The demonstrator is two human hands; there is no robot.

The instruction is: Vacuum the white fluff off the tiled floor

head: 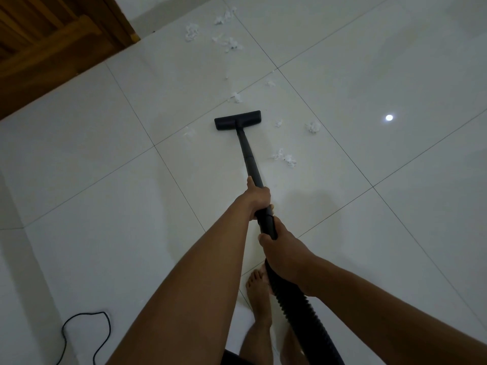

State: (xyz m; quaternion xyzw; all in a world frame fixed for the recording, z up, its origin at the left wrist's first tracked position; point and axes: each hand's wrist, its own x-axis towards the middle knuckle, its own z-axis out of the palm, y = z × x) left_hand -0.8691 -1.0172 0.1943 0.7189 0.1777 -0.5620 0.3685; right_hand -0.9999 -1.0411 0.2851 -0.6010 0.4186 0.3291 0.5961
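Observation:
A black vacuum wand (246, 151) runs from my hands to its flat floor head (237, 119), which rests on the white tiled floor (369, 75). My left hand (257, 198) grips the wand higher up the tube. My right hand (279, 252) grips the handle end where the ribbed hose (297, 312) begins. White fluff lies scattered: a clump (313, 126) and bits (286, 158) right of the head, a tuft (236, 97) just beyond it, a faint wisp (189, 132) to its left, and a larger patch (224, 35) far ahead.
A dark wooden door (52, 43) fills the top left corner. A black power cord (87, 335) loops on the floor at the bottom left. My bare foot (259, 299) stands under the hose. A ceiling light reflects as a bright spot (389, 117).

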